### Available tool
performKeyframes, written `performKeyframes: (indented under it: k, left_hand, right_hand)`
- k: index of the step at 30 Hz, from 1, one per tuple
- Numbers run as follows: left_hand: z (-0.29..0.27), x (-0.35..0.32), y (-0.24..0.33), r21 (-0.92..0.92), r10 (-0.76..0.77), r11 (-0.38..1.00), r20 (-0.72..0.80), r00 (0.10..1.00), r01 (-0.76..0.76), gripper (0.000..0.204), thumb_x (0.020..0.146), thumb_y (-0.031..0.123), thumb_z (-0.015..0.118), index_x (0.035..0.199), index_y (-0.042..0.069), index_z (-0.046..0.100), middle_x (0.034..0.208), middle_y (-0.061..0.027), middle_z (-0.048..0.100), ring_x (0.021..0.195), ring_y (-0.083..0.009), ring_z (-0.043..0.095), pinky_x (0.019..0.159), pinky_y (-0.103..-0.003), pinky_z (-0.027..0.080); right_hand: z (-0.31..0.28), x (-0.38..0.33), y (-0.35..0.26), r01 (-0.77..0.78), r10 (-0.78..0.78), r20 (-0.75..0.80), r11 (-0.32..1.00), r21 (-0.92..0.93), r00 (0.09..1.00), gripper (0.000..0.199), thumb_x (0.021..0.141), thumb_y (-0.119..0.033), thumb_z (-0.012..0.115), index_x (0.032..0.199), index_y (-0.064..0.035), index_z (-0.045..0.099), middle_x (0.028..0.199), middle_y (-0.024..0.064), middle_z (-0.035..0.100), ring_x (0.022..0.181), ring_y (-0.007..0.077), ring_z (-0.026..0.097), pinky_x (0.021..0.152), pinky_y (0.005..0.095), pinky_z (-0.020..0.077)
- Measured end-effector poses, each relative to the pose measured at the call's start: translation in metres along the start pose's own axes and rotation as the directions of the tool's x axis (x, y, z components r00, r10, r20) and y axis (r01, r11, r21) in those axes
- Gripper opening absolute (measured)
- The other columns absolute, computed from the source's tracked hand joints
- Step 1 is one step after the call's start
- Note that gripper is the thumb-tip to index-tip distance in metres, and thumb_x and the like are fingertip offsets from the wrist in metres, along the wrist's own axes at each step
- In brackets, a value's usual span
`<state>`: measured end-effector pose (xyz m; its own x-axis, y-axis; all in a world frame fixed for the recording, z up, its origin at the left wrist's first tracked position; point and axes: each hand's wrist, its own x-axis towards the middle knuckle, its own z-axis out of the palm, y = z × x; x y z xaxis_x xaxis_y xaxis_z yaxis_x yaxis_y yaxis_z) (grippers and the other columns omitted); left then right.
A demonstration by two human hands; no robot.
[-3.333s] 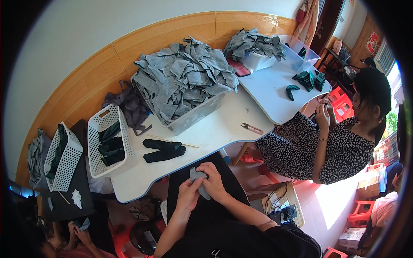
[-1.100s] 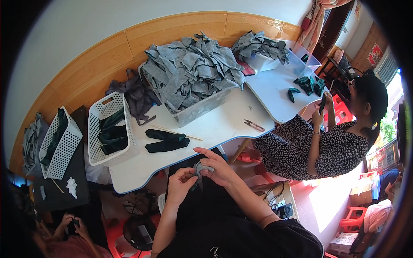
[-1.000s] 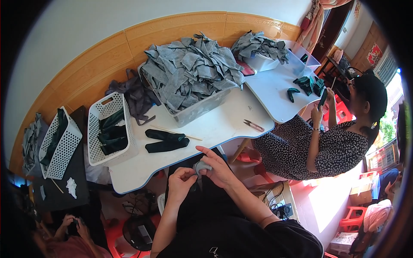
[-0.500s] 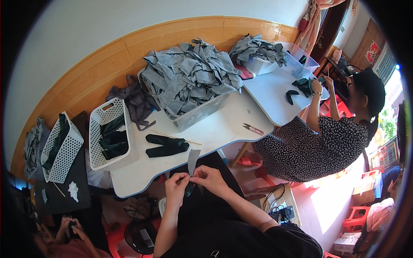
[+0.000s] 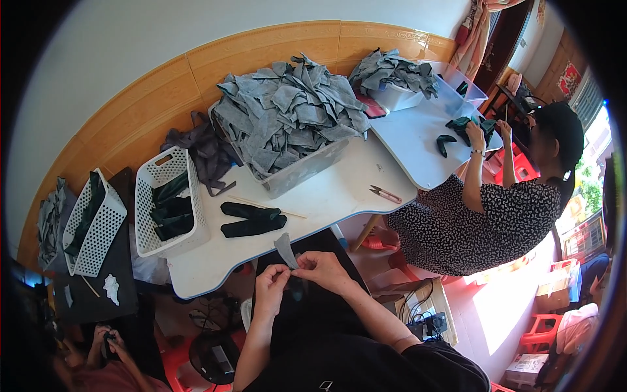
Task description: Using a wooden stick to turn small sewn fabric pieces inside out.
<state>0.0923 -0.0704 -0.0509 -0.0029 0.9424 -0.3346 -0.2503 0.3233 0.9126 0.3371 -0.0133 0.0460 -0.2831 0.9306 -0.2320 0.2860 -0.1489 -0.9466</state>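
While both forearms rise from the lower edge toward the middle of the frame, the left hand and the right hand meet just below the near rim of the white worktop. Each hand is pinched shut on the lower end of a small grey fabric piece, left fingertips at its lower left, right fingertips just beside them on its lower right. That piece sits at the lower centre of the frame, over the person's dark lap, with its long axis running from the pinch up and slightly left, its free end pointing toward the worktop edge.

Just above it on the worktop lie two dark finished pieces, side by side and lengthwise left to right. Farther up stands a clear bin heaped with grey fabric, and to the left a white basket holding more dark pieces. Scissors lie right of centre. At the right, another person handles a dark piece at a second worktop.
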Motion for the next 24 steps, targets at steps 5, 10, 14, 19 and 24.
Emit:
performKeyframes:
  k: [5, 10, 14, 19, 24]
  left_hand:
    - [0.026, 0.006, -0.034, 0.101, 0.064, 0.993, -0.009, 0.998, -0.063, 0.009, 0.131, 0.012, 0.086, 0.136, 0.005, 0.089, 0.109, 0.0049, 0.083, 0.093, -0.0052, 0.074, 0.083, -0.027, 0.062]
    - [0.003, -0.029, 0.009, 0.125, -0.042, 0.991, 0.001, 0.999, 0.041, 0.019, 0.131, 0.015, 0.087, 0.143, 0.001, 0.094, 0.122, -0.0031, 0.093, 0.104, -0.0117, 0.085, 0.091, -0.031, 0.071]
    - [-0.005, -0.06, 0.007, -0.209, -0.141, 0.965, 0.093, 0.986, 0.158, 0.018, 0.131, 0.018, 0.088, 0.141, 0.003, 0.092, 0.13, -0.0058, 0.094, 0.117, -0.0208, 0.091, 0.104, -0.041, 0.076]
    - [-0.031, -0.049, 0.033, -0.532, -0.159, 0.826, 0.098, 0.982, 0.186, 0.026, 0.132, 0.025, 0.088, 0.149, 0.006, 0.091, 0.138, -0.006, 0.094, 0.125, -0.0184, 0.089, 0.111, -0.039, 0.074]
    - [-0.021, -0.05, 0.042, -0.414, -0.098, 0.903, 0.06, 0.993, 0.114, 0.027, 0.128, 0.025, 0.094, 0.148, 0.007, 0.094, 0.14, -0.0029, 0.096, 0.118, -0.0142, 0.089, 0.1, -0.033, 0.071]
  right_hand:
    - [0.007, -0.002, 0.022, 0.164, -0.231, -0.195, 0.937, -0.309, 0.953, 0.032, 0.106, -0.002, 0.095, 0.138, -0.0038, 0.093, 0.117, 0.0147, 0.09, 0.105, 0.0367, 0.091, 0.099, 0.0469, 0.0738]
    - [0.053, -0.012, 0.009, 0.534, -0.648, -0.159, 0.721, -0.442, 0.745, 0.038, 0.104, 0.008, 0.085, 0.139, -0.0055, 0.091, 0.133, 0.0183, 0.089, 0.135, 0.0487, 0.084, 0.123, 0.0566, 0.0672]
    - [0.066, -0.054, 0.025, 0.456, -0.518, -0.172, 0.837, -0.302, 0.838, 0.039, 0.111, 0.013, 0.081, 0.145, -0.0026, 0.09, 0.146, 0.0194, 0.088, 0.134, 0.04, 0.087, 0.12, 0.0468, 0.0684]
    - [0.093, -0.032, 0.015, 0.381, -0.374, -0.185, 0.925, 0.005, 0.909, 0.029, 0.119, 0.006, 0.082, 0.143, -0.0046, 0.093, 0.135, 0.0135, 0.089, 0.119, 0.0293, 0.085, 0.101, 0.0387, 0.066]
    - [0.094, -0.03, 0.027, 0.281, -0.256, -0.183, 0.951, 0.131, 0.949, 0.029, 0.12, 0.006, 0.083, 0.145, -0.0041, 0.091, 0.128, 0.0079, 0.082, 0.108, 0.0193, 0.075, 0.098, 0.0344, 0.0614]
